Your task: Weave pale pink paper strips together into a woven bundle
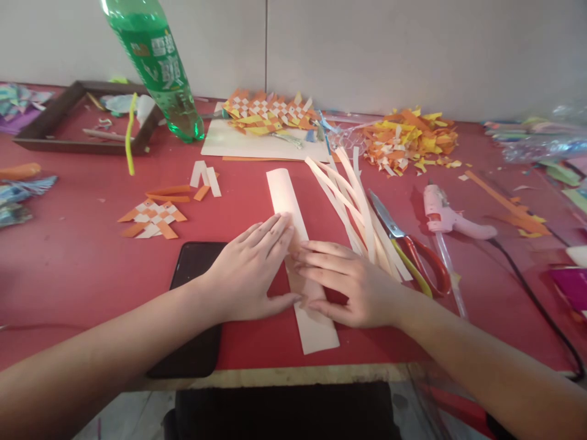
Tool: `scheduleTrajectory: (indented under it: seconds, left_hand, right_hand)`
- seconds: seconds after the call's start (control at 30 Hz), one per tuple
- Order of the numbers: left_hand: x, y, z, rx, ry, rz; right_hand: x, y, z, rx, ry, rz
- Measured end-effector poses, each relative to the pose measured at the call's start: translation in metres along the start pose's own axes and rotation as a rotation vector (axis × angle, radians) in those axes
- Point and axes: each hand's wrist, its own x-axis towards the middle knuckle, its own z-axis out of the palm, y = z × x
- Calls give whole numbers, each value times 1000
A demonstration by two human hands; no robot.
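A long pale cream strip of paper [316, 330], seemingly folded lengthwise, lies on the red table in front of me. My left hand [254, 269] rests on its left side with fingers stretched flat across the middle. From the right, my right hand [343, 281] lays its outstretched fingers on the same strip, close to the left fingertips. The paper under the fingers is hidden. Just right of the strip fans a bunch of narrow cream paper strips [353, 208]. Beside them lie scissors [408, 241] with red and yellow handles. A black phone [188, 342] sits partly under my left forearm.
A small woven orange-and-white paper piece [153, 217] lies left. Behind stand a green bottle [160, 73] and a dark frame [50, 145]. A larger woven piece [270, 113] and a heap of orange-yellow scraps [413, 140] are at the back. A pink glue gun [454, 220] with its cord lies right.
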Motion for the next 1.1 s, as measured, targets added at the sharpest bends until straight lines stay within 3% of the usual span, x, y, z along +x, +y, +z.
scheduleTrajectory:
  seconds: [0.47,0.9,1.0,1.1]
  left_hand:
    - [0,2,-2,-6,-74,-37]
    - [0,1,0,-15,-66,-36]
    - [1,1,0,-16,-72,-37]
    - [1,1,0,-14,-75,-36]
  right_hand:
    - [-1,0,1,1,-38,22]
    - [1,1,1,32,-32,7]
    - [0,0,3,16,-1,-10]
    - [0,-1,3,-48,114,-4]
